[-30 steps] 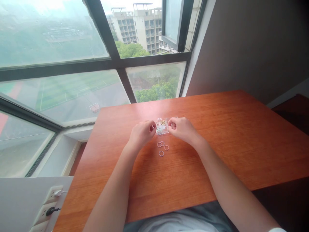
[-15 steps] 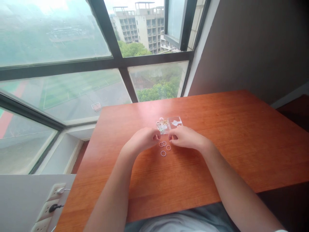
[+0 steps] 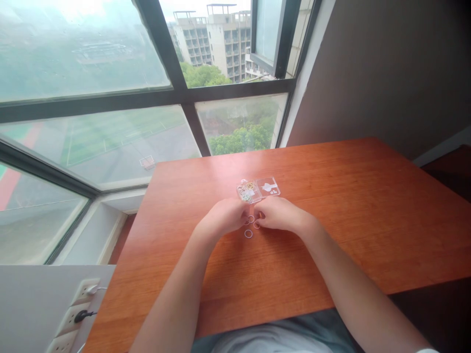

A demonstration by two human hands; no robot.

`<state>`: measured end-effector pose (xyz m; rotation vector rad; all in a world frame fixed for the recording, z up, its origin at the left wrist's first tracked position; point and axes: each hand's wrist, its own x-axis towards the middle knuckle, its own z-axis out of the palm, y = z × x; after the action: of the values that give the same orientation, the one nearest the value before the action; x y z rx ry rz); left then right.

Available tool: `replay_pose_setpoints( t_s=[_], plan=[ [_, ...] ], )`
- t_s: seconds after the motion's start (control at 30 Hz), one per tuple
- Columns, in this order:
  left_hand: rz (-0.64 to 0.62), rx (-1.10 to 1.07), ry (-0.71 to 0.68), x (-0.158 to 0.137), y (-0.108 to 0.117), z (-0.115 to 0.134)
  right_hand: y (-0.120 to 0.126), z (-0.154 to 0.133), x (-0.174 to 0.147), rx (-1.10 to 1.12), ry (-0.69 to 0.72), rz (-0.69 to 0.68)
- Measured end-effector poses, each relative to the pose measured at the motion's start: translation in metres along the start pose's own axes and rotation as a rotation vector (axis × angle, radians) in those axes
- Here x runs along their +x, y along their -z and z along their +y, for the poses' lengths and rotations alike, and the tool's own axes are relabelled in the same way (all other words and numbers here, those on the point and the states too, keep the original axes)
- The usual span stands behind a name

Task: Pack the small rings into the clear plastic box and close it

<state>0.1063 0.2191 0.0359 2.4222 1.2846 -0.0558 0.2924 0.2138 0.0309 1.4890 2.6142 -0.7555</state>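
Several thin pale rings that look like small hair ties lie on the table between my hands. The nearest hair tie (image 3: 248, 234) rests by itself, a little closer to me. My left hand (image 3: 227, 215) has its fingers curled together over the left edge of a pair of overlapping rings; what its fingertips hold is hidden. With thumb and finger pinched, my right hand (image 3: 282, 214) touches another pale hair tie (image 3: 256, 226). Just beyond the hands sits an open clear plastic box (image 3: 254, 198), holding gold, greenish and dark rings; its lid (image 3: 268, 187) lies folded back to the right.
The brown wooden table (image 3: 353, 211) reaches to dark-framed windows (image 3: 235, 91) at the back and a grey wall (image 3: 386, 73) at the right. Power sockets (image 3: 69, 321) with plugged-in cables are on the low wall at left. My lap is at the front edge.
Both hands have moved closer together and slightly toward me, away from the box. My right fingertips now meet a ring, and my left fingers partly cover the overlapping pair.
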Motion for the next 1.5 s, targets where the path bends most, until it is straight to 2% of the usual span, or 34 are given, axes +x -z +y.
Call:
replay_pose_setpoints(
  t_s=[0.23,0.4,0.7,0.83,1.03,1.27,1.33,1.5],
  plan=[
    [0.0,0.007,-0.034,0.002,0.0,-0.001,-0.003,-0.005,0.0,-0.097,0.012,0.045],
    [-0.006,0.036,-0.033,0.002,-0.002,-0.005,0.0,-0.002,-0.001,-0.018,0.04,0.084],
    [0.077,0.028,0.047,0.003,-0.001,-0.012,0.004,0.024,0.015,0.226,-0.13,0.506],
    [0.074,0.004,0.065,0.001,0.003,-0.012,-0.001,0.026,0.021,0.238,-0.191,0.648],
    [0.078,-0.037,0.061,0.0,0.004,-0.014,-0.009,0.025,0.027,0.19,-0.216,0.603],
    [0.094,-0.107,0.026,-0.003,0.009,-0.015,-0.003,0.026,0.022,0.221,-0.229,0.614],
    [0.165,-0.153,0.004,-0.002,0.011,-0.015,-0.001,0.026,0.021,0.226,-0.237,0.612],
    [0.551,-0.229,0.095,0.013,0.004,-0.011,0.003,0.027,0.02,0.204,-0.242,0.556]
  ],
)
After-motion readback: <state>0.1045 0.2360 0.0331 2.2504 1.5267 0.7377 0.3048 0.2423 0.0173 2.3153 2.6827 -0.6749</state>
